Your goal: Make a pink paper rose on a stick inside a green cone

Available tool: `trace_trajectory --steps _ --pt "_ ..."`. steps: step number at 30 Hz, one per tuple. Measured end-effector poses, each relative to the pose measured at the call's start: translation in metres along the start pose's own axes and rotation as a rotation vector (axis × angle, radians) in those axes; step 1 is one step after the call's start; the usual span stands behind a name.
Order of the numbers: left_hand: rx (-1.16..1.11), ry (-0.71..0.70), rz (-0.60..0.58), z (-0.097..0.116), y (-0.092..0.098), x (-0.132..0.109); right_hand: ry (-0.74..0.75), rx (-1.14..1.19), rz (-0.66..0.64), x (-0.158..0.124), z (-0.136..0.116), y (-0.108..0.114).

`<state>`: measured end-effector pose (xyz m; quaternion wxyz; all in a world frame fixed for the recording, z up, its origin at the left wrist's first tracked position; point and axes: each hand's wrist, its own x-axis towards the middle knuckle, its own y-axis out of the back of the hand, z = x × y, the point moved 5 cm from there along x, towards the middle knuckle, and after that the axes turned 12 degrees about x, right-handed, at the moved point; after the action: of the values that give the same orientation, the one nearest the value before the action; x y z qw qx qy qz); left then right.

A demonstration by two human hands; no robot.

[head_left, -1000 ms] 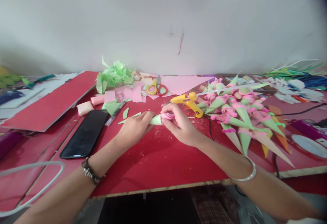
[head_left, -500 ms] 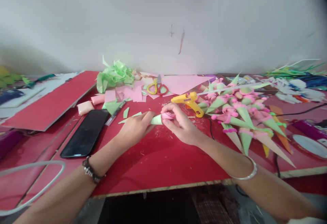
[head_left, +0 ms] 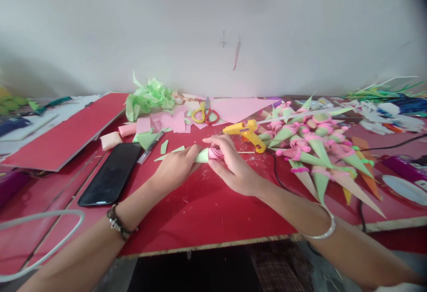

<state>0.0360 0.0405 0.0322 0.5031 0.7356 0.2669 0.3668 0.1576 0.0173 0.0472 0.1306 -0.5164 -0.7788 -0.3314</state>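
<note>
My left hand (head_left: 178,166) is closed round the pale green paper cone of a paper flower (head_left: 203,156), with the thumb lying along it. At the cone's right end are layered pink petals. My right hand (head_left: 235,165) curves about those petals, fingers over the top and thumb below, and partly hides them. The flower is held just above the red table, pointing left to right. A yellow glue gun (head_left: 245,131) lies right behind my right hand. Scissors (head_left: 206,113) with yellow and red handles rest on pink paper beyond.
A heap of finished-looking pink and green paper flowers (head_left: 313,138) covers the right side. To the left lie a black phone (head_left: 111,174), a pen (head_left: 150,147) and a red board (head_left: 73,127). Crumpled green paper (head_left: 150,96) sits at the back by the wall.
My right fingers have loosened and straightened somewhat, shifting slightly left over the petals, and more pink shows between them. My left hand keeps its hold on the cone.
</note>
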Motion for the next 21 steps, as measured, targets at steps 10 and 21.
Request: trace_trajectory --steps 10,21 --pt "-0.586 0.138 0.021 -0.003 -0.010 0.003 -0.021 0.225 0.010 -0.001 0.006 0.004" --pt "-1.251 -0.098 -0.194 0.025 -0.021 0.000 -0.119 0.547 -0.077 0.002 0.008 -0.001"
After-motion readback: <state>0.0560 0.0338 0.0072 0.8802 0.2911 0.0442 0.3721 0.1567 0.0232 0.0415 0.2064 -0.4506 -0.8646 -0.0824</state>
